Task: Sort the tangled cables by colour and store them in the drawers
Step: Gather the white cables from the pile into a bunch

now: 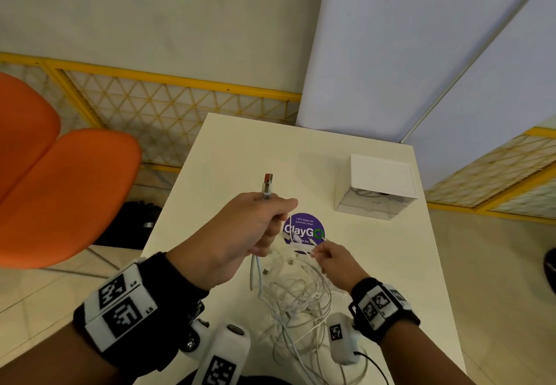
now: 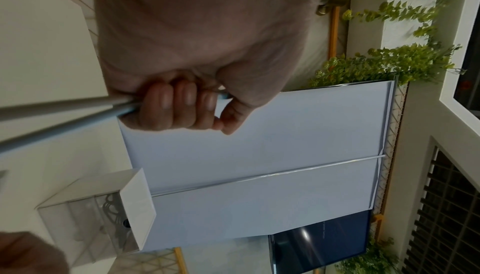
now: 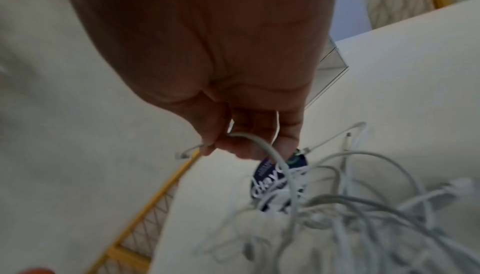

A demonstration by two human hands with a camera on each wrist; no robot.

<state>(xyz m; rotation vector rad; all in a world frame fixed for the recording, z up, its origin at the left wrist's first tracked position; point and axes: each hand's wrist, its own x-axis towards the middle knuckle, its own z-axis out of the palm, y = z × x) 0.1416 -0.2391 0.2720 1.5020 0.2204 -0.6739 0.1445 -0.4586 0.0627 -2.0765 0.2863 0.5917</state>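
Observation:
A tangle of white cables (image 1: 296, 300) lies on the white table (image 1: 228, 150) in front of me. My left hand (image 1: 264, 231) grips a pale blue-grey cable (image 1: 254, 273) in its fist. The cable's silver USB plug (image 1: 267, 184) sticks up above the thumb and two strands hang down into the tangle. In the left wrist view the curled fingers (image 2: 179, 110) wrap those strands (image 2: 64, 114). My right hand (image 1: 319, 252) pinches a thin white cable (image 3: 272, 155) near its plug, just above the pile (image 3: 363, 206). The small drawer unit (image 1: 376, 189) stands at the back right, with coiled cable showing through its clear front.
A round purple sticker (image 1: 304, 229) is on the table under my hands. Orange chairs (image 1: 60, 192) stand to the left, with a black bag (image 1: 126, 225) on the floor. A yellow mesh fence (image 1: 168, 104) and a pale partition (image 1: 406, 53) stand behind the table.

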